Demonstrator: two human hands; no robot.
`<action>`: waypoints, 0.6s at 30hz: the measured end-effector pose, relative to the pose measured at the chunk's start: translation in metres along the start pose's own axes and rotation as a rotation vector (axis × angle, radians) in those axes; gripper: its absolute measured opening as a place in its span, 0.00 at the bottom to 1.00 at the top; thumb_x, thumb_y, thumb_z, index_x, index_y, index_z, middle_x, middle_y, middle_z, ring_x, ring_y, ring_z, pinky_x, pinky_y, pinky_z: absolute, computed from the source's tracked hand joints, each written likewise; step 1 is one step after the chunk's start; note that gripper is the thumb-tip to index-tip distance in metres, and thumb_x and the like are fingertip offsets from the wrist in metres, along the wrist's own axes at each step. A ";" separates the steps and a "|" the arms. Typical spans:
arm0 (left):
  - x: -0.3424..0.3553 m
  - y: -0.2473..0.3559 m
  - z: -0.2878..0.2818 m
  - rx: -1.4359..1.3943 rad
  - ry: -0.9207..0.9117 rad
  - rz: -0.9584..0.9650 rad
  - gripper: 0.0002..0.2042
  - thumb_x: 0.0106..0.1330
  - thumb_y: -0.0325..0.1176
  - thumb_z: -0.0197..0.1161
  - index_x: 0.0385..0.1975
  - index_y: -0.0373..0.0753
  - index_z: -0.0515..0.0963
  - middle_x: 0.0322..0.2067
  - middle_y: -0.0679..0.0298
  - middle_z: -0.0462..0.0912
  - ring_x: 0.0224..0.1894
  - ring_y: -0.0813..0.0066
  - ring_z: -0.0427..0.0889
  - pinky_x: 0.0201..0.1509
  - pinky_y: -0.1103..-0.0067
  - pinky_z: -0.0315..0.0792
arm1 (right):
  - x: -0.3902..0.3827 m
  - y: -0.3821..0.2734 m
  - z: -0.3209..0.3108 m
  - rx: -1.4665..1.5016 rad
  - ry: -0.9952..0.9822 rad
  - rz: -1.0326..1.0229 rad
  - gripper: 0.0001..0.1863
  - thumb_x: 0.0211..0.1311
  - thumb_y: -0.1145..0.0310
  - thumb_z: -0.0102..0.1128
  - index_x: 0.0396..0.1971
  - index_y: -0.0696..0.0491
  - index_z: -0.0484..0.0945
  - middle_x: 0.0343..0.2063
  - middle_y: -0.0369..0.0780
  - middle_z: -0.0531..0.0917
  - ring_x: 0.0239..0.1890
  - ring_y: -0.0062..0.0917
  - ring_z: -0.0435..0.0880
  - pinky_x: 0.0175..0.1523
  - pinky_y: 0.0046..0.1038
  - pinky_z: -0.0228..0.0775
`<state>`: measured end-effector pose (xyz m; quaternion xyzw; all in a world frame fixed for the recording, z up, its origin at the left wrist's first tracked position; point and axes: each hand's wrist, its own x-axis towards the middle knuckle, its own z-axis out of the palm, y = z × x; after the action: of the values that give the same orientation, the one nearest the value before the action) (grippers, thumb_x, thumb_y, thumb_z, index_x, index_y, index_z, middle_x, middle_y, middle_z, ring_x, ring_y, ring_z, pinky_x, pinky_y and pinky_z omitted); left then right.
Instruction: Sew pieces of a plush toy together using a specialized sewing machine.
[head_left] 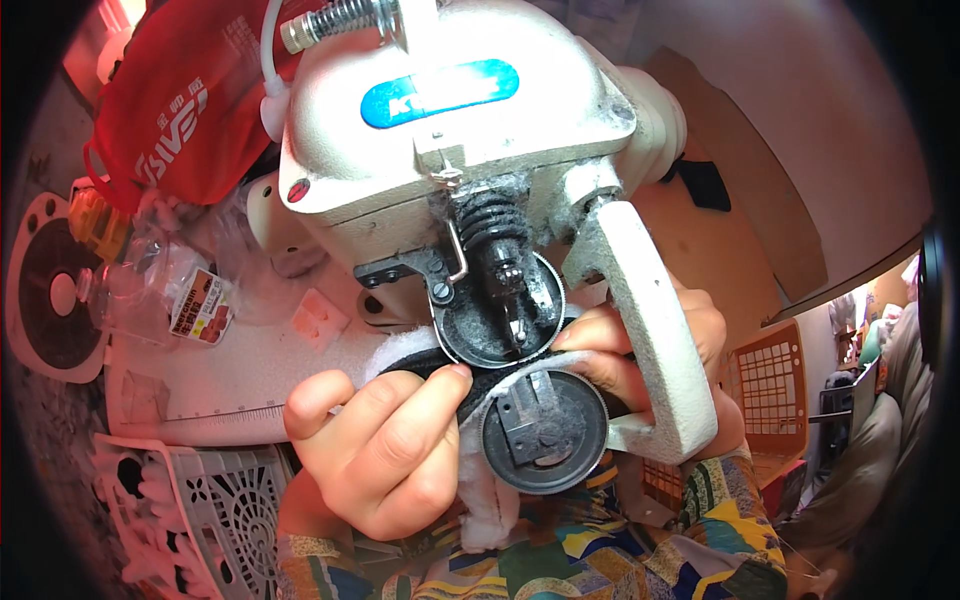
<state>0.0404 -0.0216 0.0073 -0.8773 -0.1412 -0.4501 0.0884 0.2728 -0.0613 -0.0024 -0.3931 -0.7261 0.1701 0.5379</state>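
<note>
A cream-white sewing machine [470,150] fills the middle of the head view, with two black round discs [545,430] at its working end. A strip of white fleecy fabric with a dark edge [410,350] runs between the discs. My left hand [385,455] pinches this fabric just left of the discs, thumb against the dark edge. My right hand [620,350] reaches in from the right behind the machine's white arm [650,330] and its fingertips press the fabric beside the upper disc. More fleece hangs below the lower disc [490,510].
A red bag [170,110] lies at the upper left beside a clear plastic bottle [160,290]. A white plastic basket [200,510] sits at the lower left, an orange crate [770,390] at the right. A white table edge with a ruler scale [220,410] runs under the machine.
</note>
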 end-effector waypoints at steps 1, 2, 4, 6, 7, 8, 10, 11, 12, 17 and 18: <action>-0.002 0.000 0.001 0.001 0.014 -0.010 0.14 0.50 0.21 0.64 0.36 0.34 0.69 0.34 0.55 0.83 0.21 0.73 0.78 0.34 0.75 0.58 | 0.001 -0.001 0.002 0.011 0.000 0.037 0.11 0.44 0.72 0.75 0.30 0.56 0.87 0.27 0.36 0.85 0.29 0.23 0.75 0.35 0.22 0.67; -0.003 0.000 0.002 0.002 0.027 -0.020 0.14 0.50 0.21 0.64 0.36 0.34 0.69 0.34 0.55 0.83 0.21 0.73 0.78 0.34 0.75 0.58 | 0.001 -0.004 0.003 0.050 -0.005 0.149 0.11 0.43 0.72 0.75 0.30 0.56 0.87 0.27 0.37 0.85 0.29 0.22 0.76 0.35 0.22 0.67; -0.004 0.002 0.002 -0.010 0.023 -0.052 0.14 0.51 0.20 0.63 0.36 0.35 0.69 0.34 0.56 0.83 0.21 0.73 0.78 0.34 0.75 0.58 | 0.002 -0.014 0.002 0.119 -0.010 0.375 0.11 0.43 0.72 0.75 0.30 0.57 0.87 0.27 0.38 0.85 0.29 0.22 0.76 0.35 0.22 0.67; -0.005 0.003 0.000 -0.004 0.004 -0.077 0.14 0.52 0.19 0.63 0.37 0.36 0.70 0.34 0.57 0.83 0.21 0.74 0.78 0.34 0.75 0.59 | 0.004 -0.022 0.001 0.068 0.092 0.367 0.07 0.44 0.78 0.72 0.27 0.59 0.86 0.27 0.40 0.85 0.31 0.23 0.77 0.38 0.24 0.68; -0.005 0.003 -0.001 0.006 -0.008 -0.084 0.14 0.52 0.19 0.62 0.37 0.37 0.70 0.34 0.57 0.83 0.21 0.74 0.78 0.34 0.75 0.59 | 0.001 -0.022 -0.003 -0.029 0.180 0.279 0.06 0.45 0.80 0.70 0.26 0.59 0.85 0.27 0.40 0.85 0.31 0.23 0.78 0.39 0.24 0.68; -0.006 0.003 -0.003 0.017 -0.020 -0.093 0.14 0.52 0.18 0.62 0.37 0.37 0.70 0.34 0.58 0.83 0.21 0.74 0.78 0.34 0.75 0.59 | -0.002 -0.023 -0.003 -0.100 0.274 0.186 0.05 0.48 0.80 0.66 0.28 0.59 0.83 0.26 0.40 0.84 0.30 0.24 0.77 0.38 0.25 0.68; -0.006 -0.001 0.000 0.017 0.030 -0.059 0.10 0.50 0.24 0.62 0.32 0.36 0.72 0.32 0.58 0.83 0.20 0.77 0.76 0.34 0.78 0.57 | -0.013 -0.030 0.001 -0.188 0.488 0.029 0.05 0.53 0.79 0.61 0.31 0.58 0.81 0.25 0.38 0.82 0.28 0.24 0.74 0.37 0.25 0.66; -0.004 -0.002 0.001 0.023 0.050 -0.043 0.09 0.48 0.27 0.62 0.29 0.36 0.74 0.31 0.58 0.83 0.20 0.79 0.75 0.34 0.80 0.57 | -0.022 -0.037 0.006 -0.185 0.603 -0.041 0.05 0.55 0.77 0.61 0.33 0.57 0.80 0.25 0.38 0.81 0.26 0.22 0.73 0.36 0.25 0.65; -0.004 -0.002 0.000 0.030 0.030 -0.060 0.09 0.48 0.27 0.62 0.29 0.36 0.74 0.31 0.59 0.83 0.21 0.78 0.75 0.35 0.80 0.57 | -0.029 -0.040 0.018 -0.125 0.717 -0.137 0.06 0.56 0.74 0.60 0.35 0.55 0.79 0.26 0.37 0.80 0.25 0.22 0.71 0.34 0.24 0.64; -0.001 -0.001 -0.015 0.045 -0.105 -0.127 0.08 0.46 0.27 0.63 0.27 0.38 0.74 0.29 0.63 0.80 0.23 0.77 0.76 0.35 0.79 0.58 | -0.071 -0.055 0.098 -0.120 0.680 -0.288 0.12 0.52 0.63 0.67 0.36 0.50 0.81 0.34 0.34 0.79 0.30 0.23 0.73 0.35 0.21 0.65; 0.002 -0.001 -0.016 0.020 -0.145 -0.140 0.08 0.45 0.27 0.63 0.26 0.38 0.74 0.29 0.64 0.80 0.23 0.77 0.76 0.35 0.79 0.58 | -0.079 -0.056 0.103 -0.179 0.604 -0.257 0.13 0.50 0.61 0.69 0.36 0.49 0.83 0.36 0.33 0.79 0.32 0.24 0.75 0.36 0.20 0.66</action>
<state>0.0291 -0.0249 0.0187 -0.8946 -0.2125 -0.3892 0.0551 0.1655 -0.1382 -0.0540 -0.3767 -0.5896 -0.0877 0.7090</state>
